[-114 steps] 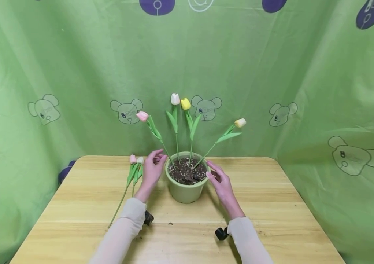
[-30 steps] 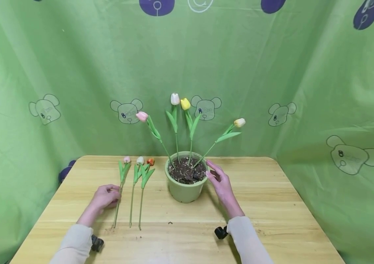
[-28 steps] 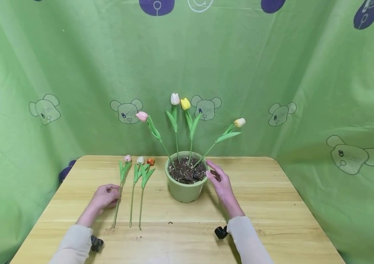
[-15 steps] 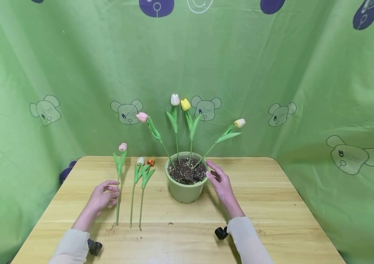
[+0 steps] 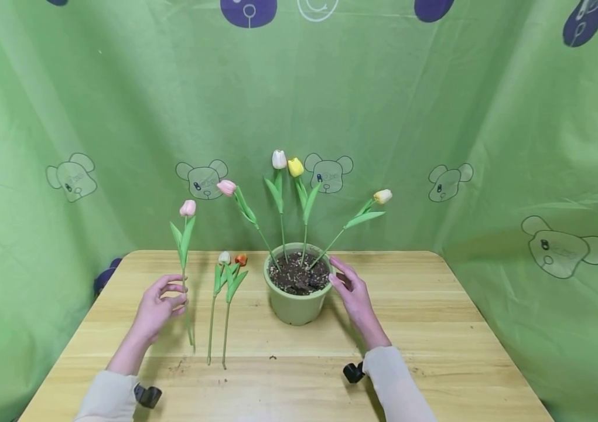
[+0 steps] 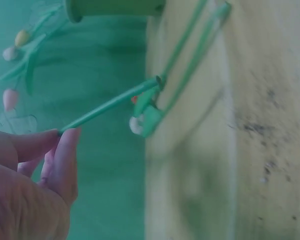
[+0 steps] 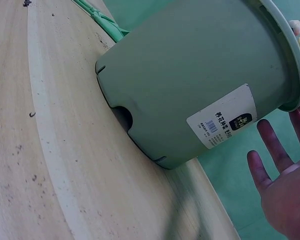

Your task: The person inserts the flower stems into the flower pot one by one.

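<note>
My left hand (image 5: 156, 308) pinches the green stem of a pink artificial tulip (image 5: 187, 208), which stands nearly upright above the table's left side. In the left wrist view, thumb and fingers grip the stem (image 6: 110, 106), its lower end pointing away from the hand. A light green flowerpot (image 5: 299, 308) full of dark soil holds several tulips: pink, white, yellow and pale yellow. My right hand (image 5: 354, 299) touches the pot's right rim with its fingers fairly straight. In the right wrist view, some fingers (image 7: 275, 145) stand apart from the pot wall.
A white tulip (image 5: 224, 258) and an orange-red tulip (image 5: 241, 259) lie side by side between my left hand and the pot. Bits of soil (image 6: 260, 128) are scattered on the wooden table (image 5: 436, 328). A green curtain (image 5: 383, 88) hangs behind and at both sides.
My left hand moved from beside the pot to the flowers at left, then lifted the pink tulip from the table and tipped it upright. The right hand stays at the pot rim.
</note>
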Demonstrator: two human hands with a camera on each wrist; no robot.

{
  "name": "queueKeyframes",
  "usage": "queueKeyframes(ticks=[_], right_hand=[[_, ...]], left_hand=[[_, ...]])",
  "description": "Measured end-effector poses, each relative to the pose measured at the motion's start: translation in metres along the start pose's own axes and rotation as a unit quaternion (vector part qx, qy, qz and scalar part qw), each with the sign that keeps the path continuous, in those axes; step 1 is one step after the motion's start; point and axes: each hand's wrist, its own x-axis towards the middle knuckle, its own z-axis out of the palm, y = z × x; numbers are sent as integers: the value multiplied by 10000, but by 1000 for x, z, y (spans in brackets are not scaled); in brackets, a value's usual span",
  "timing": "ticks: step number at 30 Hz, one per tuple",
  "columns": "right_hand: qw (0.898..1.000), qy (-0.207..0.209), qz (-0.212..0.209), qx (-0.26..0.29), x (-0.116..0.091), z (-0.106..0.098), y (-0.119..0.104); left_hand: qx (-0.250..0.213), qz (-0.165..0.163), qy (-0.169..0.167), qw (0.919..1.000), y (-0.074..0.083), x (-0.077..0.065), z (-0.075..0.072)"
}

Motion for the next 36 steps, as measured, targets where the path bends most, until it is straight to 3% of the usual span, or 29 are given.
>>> queueKeyframes(ticks=[12,19,22,36], right_hand=[[9999,34,28,126,-1,0,-2],[9999,145,-58,13,9,-2,27],[9999,141,-21,36,9,-2,27],[9998,25,-141,-107,-2,3,-6]], left_hand=[[-226,498,116,9984,29,-4,18],[-306,620,41,9976,51,-4,38],[-429,696,-27,9966,57,-2,46],[-748,1289,-157,9887,102,17,99]])
